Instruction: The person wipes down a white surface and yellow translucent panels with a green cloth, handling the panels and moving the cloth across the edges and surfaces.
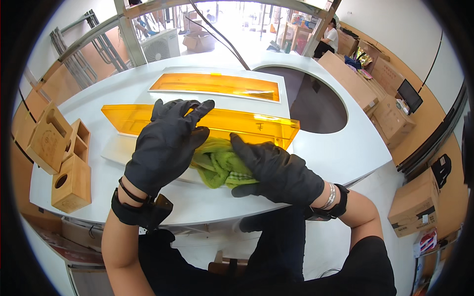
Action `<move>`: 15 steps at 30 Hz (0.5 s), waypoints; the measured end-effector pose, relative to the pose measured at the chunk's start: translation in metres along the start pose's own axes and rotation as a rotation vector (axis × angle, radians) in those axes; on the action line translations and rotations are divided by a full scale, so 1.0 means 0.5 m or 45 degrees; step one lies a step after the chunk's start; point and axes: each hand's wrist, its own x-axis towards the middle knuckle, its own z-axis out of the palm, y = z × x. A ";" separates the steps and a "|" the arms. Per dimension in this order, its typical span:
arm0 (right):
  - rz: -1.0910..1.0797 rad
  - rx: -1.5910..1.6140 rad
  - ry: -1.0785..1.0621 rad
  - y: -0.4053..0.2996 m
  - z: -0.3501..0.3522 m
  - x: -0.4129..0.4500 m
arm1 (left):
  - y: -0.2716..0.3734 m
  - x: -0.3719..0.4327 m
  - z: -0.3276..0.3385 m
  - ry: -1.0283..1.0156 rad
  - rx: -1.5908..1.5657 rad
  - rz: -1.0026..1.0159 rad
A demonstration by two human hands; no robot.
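Observation:
An orange transparent plastic panel with raised edges [237,120] lies across the white table before me, with a handwritten mark near its right end. My left hand [170,140], in a black glove, rests over its left half, fingers spread at the far edge. My right hand [274,170], also gloved in black, grips a bunched green cloth [218,162] against the panel's near side. The cloth reaches between both hands; the left palm's underside is hidden. Farther off, a second orange panel [214,83] with a white rim lies flat on a white board.
Wooden boxes with openings [72,183] stand at the table's left. A large oval cutout [318,100] lies at the right of the white tabletop [340,148]. Cables [222,37] hang beyond the second panel. Cardboard boxes [392,118] stand right; a seated person is at the back right.

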 end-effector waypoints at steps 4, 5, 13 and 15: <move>0.344 0.261 -0.373 0.007 -0.003 0.001 | -0.001 -0.006 0.008 0.055 0.080 0.042; 0.359 0.259 -0.383 0.007 -0.003 -0.013 | -0.002 -0.007 0.010 0.073 0.121 0.016; 1.124 1.585 0.881 0.142 -0.177 -0.169 | 0.004 -0.001 0.031 0.121 0.134 0.076; 1.008 1.770 0.992 0.214 -0.192 -0.186 | 0.006 -0.004 0.036 0.149 0.195 0.072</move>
